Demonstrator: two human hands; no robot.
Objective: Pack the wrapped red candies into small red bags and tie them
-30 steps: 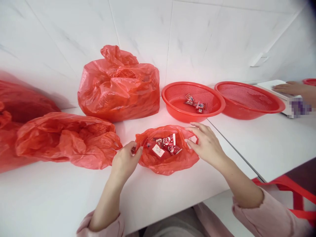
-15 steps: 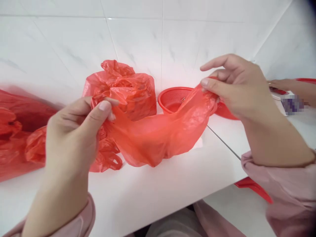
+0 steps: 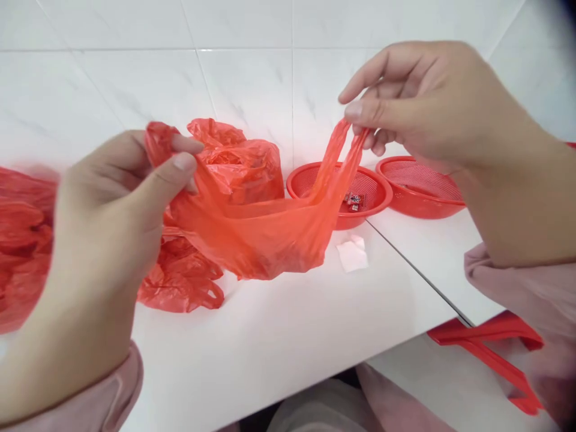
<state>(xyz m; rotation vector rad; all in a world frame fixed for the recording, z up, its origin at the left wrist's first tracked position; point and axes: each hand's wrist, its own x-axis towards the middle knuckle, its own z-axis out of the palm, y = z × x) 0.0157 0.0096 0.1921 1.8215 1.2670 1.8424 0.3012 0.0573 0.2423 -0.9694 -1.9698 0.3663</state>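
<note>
A thin red plastic bag [image 3: 265, 237] hangs stretched between my two hands above the white table. My left hand [image 3: 121, 192] pinches one end of it between thumb and fingers, with a loop of plastic bunched over the index finger. At the other end, my right hand [image 3: 409, 102] holds the handle straps at the fingertips, raised higher than the left. Behind the bag stands a full, bulging red plastic bag [image 3: 252, 168]. Crumpled red bags [image 3: 180, 282] lie on the table just below and right of my left hand.
Two red mesh baskets [image 3: 382, 201] stand near the tiled wall; the nearer holds small wrapped packets [image 3: 354, 201]. A white scrap of paper [image 3: 353, 253] lies before it. More red bags [image 3: 22, 246] fill the far left. A red plastic stool [image 3: 490, 336] is below the table edge.
My right hand has risen and now holds the bag by its handle straps, which stretch out narrow. My left hand has moved up slightly. The co-worker's hand at right is out of view.
</note>
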